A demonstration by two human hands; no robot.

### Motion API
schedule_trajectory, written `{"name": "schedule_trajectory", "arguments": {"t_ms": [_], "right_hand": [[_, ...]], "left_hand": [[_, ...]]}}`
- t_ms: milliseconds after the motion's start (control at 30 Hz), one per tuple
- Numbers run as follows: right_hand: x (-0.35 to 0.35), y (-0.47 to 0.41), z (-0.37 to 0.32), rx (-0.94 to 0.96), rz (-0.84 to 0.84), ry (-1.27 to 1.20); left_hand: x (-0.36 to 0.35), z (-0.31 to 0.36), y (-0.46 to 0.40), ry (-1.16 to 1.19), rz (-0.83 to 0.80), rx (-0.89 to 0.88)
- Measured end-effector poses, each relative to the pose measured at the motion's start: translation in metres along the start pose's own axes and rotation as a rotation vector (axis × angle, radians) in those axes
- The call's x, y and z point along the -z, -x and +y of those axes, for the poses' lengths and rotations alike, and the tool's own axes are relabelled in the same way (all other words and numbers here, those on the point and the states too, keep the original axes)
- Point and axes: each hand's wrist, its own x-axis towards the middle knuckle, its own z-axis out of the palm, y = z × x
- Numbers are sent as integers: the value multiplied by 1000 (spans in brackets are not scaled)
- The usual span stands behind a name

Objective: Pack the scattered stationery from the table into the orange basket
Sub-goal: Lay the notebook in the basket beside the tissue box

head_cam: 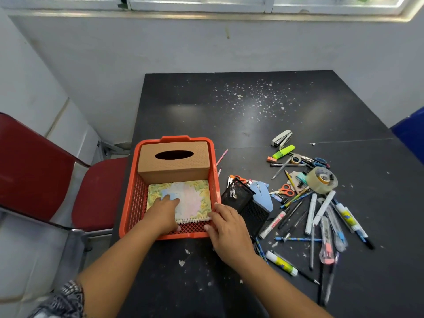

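Observation:
The orange basket (132, 203) stands at the table's left front. Inside it a brown tissue box (173, 165) fills the far end, and a floral spiral notebook (195, 198) lies flat on the floor of the basket. My left hand (163, 214) presses flat on the notebook's left half. My right hand (226, 230) rests on the basket's near right corner, fingers curled over the rim by the notebook's spiral edge. To the right of the basket lie scattered pens, markers (311, 214), scissors (285, 190), a stapler (282, 138), a tape roll (322, 180) and glue sticks (281, 263).
A black mesh pen holder (245, 205) lies tipped against the basket's right side, with a blue mouse (261, 193) behind it. A red chair (46, 177) stands left of the table. The far half of the black table (241, 106) holds only paint flecks.

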Motion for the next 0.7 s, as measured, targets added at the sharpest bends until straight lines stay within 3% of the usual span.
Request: {"name": "schedule_trajectory", "arguments": {"t_ms": [200, 367, 467, 700], "right_hand": [[22, 10, 37, -261, 175, -51], [36, 16, 70, -460, -165, 1], [44, 16, 75, -487, -308, -23], [56, 25, 66, -514, -244, -180]], "left_hand": [[-4, 16, 29, 302, 216, -38], [-14, 22, 48, 387, 279, -48], [-16, 23, 55, 424, 323, -57], [-16, 21, 65, 490, 343, -91]]}}
